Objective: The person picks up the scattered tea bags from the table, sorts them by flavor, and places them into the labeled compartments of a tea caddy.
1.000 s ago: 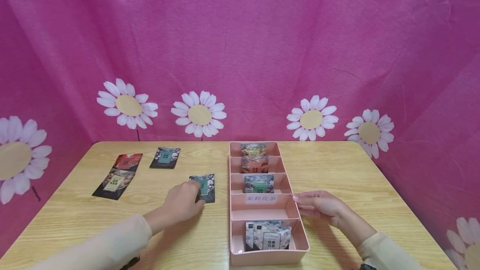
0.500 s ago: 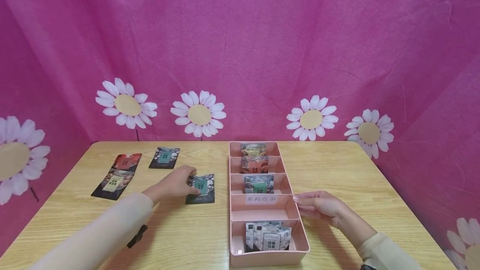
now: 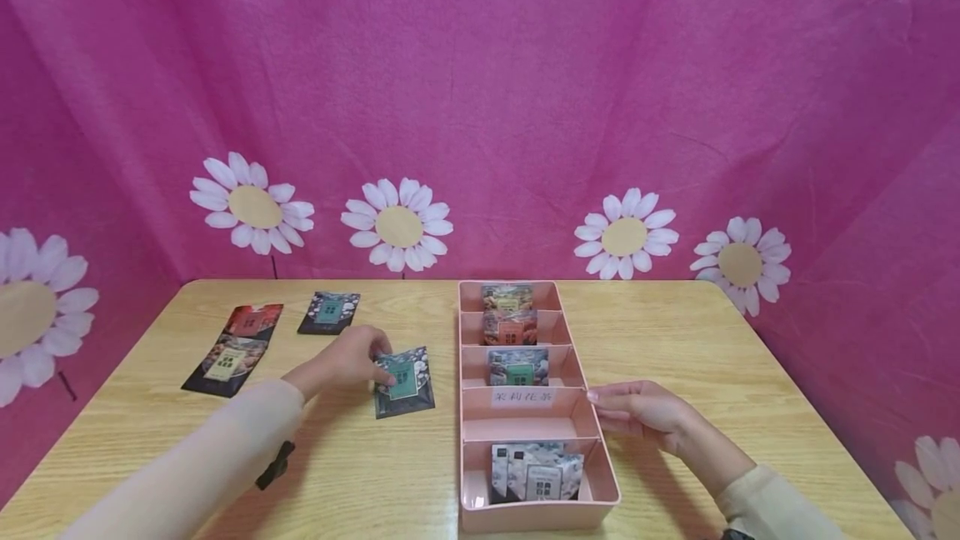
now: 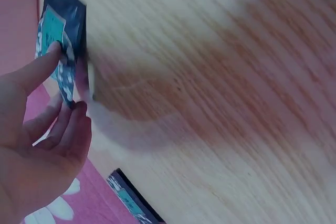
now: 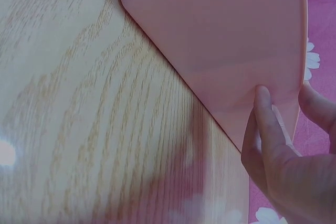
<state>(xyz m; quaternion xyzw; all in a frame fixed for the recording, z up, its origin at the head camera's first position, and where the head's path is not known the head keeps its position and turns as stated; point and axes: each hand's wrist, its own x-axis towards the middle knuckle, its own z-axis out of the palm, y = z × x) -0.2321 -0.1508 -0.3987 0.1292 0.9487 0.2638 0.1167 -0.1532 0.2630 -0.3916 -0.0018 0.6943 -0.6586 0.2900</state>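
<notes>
My left hand (image 3: 351, 359) pinches a dark tea sachet (image 3: 405, 382) with a teal label, thumb on its printed face and fingers behind. In the left wrist view, this sachet (image 4: 73, 22) is tilted up, its lower edge raised off the wood. To its right stands a long pink divided box (image 3: 538, 517). My right hand (image 3: 647, 412) rests against the box's right side; the right wrist view shows straight fingers touching the outer wall (image 5: 220, 35) and the thumb at the rim. Tea sachets stand in most compartments; the one behind the white handwritten label (image 3: 522, 397) holds a teal-labelled sachet (image 3: 518, 367).
Another teal-labelled sachet (image 3: 328, 312) lies at the back left. Beside it, a red sachet (image 3: 255, 320) is overlapped by a yellow-labelled sachet (image 3: 228, 364). White sachets (image 3: 542, 476) fill the front compartment. A pink flowered cloth (image 3: 510, 107) hangs behind the table.
My left hand has shifted from the sachet's near side to its far left edge and taken hold of it. The sachet has tilted and moved slightly towards me. The right hand stays put.
</notes>
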